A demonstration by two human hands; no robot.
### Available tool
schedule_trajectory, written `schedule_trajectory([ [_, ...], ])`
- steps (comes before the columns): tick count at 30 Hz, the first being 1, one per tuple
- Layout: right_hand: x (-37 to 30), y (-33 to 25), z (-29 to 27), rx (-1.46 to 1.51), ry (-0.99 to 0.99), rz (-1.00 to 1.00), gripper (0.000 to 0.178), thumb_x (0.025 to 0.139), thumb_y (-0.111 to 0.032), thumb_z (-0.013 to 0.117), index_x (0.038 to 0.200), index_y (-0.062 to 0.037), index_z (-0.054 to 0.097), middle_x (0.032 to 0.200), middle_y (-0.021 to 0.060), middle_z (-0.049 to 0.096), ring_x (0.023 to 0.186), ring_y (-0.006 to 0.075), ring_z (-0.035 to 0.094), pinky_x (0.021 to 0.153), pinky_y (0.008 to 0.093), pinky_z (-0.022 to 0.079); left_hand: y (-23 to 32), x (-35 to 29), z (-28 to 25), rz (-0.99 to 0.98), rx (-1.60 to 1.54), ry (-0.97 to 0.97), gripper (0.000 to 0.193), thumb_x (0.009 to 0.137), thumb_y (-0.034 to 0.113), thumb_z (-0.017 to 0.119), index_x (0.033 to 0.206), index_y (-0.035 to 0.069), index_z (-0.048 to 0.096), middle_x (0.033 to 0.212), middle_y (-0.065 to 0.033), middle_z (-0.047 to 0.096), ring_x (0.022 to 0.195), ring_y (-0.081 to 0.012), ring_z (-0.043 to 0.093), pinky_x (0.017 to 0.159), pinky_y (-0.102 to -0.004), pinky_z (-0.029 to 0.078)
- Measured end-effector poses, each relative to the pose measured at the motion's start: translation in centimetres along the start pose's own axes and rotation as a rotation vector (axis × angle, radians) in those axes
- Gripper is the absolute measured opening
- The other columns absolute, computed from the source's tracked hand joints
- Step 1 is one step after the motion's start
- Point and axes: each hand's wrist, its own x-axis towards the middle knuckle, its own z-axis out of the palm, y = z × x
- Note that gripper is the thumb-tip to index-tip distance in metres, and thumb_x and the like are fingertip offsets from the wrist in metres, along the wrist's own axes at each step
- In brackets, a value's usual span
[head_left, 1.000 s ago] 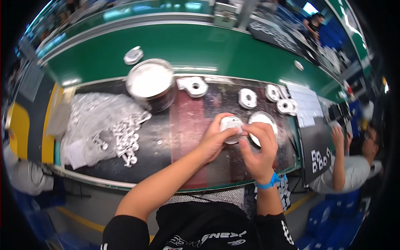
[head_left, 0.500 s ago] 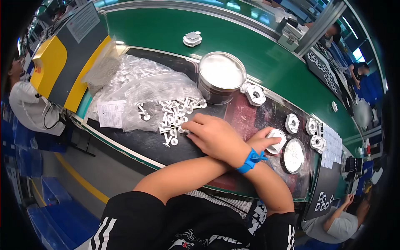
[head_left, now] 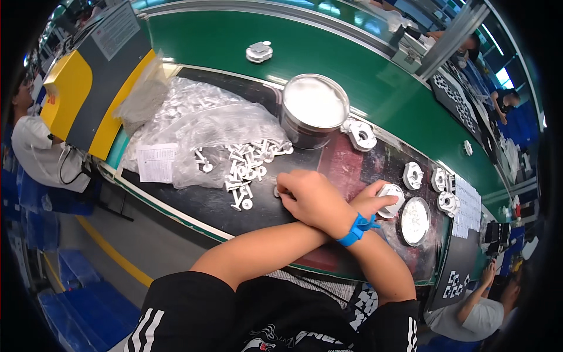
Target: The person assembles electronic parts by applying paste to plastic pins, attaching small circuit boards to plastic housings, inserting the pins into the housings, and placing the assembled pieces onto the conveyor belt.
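My forearms cross, the right one on top with a blue wristband. My right hand, on the left side, is closed with fingers curled round a white headed pin; only a bit of it shows. To its left lies a loose pile of similar white pins, spilling from a clear plastic bag. My left hand, reaching across to the right, grips a rounded white plastic housing, thumb on top. Beside it stands a shallow round dish with white contents.
A large tub of white material stands at the back of the black work surface. More white housings lie to the right, near paper sheets. Behind runs a green conveyor belt bearing another housing. A yellow-grey machine stands left.
My right hand has drawn away from the pin pile toward the right, its fingers more curled, with a pin. The housing on the conveyor has shifted left. My left hand stays nearly still.
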Motion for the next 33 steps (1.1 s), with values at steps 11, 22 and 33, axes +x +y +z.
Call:
schedule_trajectory([
  [11, -11.4, -1.2, -6.8, 0.070, 0.556, -0.052, 0.017, 0.070, 0.008, 0.072, 0.082, -0.0022, 0.066, 0.089, 0.0079, 0.069, 0.078, 0.0217, 0.066, 0.072, 0.0308, 0.052, -0.8, -0.6, -2.3, 0.598, 0.433, -0.065, 0.032, 0.091, 0.011, 0.065, 0.121, 0.008, 0.052, 0.112, -0.0098, 0.061, 0.098, -0.0188, 0.063, 0.085, -0.0289, 0.053],
  [22, -25.6, 1.6, -5.5, -0.224, 0.663, 0.503, 0.014, 0.073, -0.001, 0.075, 0.084, -0.0045, 0.068, 0.081, 0.0073, 0.068, 0.077, 0.0248, 0.062, 0.071, 0.0349, 0.048, 0.8, -0.9, 0.6, 0.100, -0.003, 0.006, 0.038, 0.095, 0.017, 0.056, 0.128, 0.005, 0.043, 0.118, -0.0218, 0.060, 0.106, -0.0336, 0.063, 0.089, -0.0449, 0.053],
  [33, -25.8, 3.2, -9.8, -0.428, 0.766, 0.514, 0.013, 0.071, -0.002, 0.075, 0.080, -0.0061, 0.067, 0.081, 0.0063, 0.068, 0.077, 0.0261, 0.063, 0.070, 0.0365, 0.048, 0.9, -1.3, 0.9, 0.084, -0.009, -0.014, 0.035, 0.096, 0.015, 0.055, 0.126, 0.004, 0.041, 0.118, -0.0207, 0.060, 0.106, -0.0329, 0.064, 0.090, -0.0431, 0.055],
])
